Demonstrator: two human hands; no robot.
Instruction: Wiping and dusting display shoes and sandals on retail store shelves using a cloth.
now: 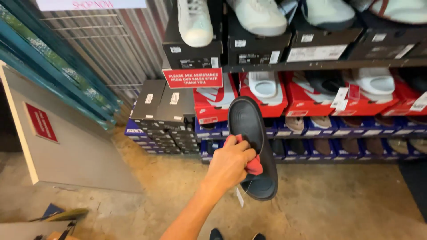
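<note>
Shoe-store shelves (pixel 311 66) stacked with boxes rise beyond the right hand (pixel 231 163), its grip clamped on a black slide sandal (pixel 251 133) and red cloth (pixel 254 165), seemingly mid-wipe; left hand unseen.

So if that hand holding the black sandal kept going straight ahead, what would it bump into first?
Probably the blue shoe boxes low on the shelf. The hand, gripping the black sandal and a red cloth, points up and forward toward them. The sandal's tip would likely touch before the fingers, though depth is hard to judge.
</note>
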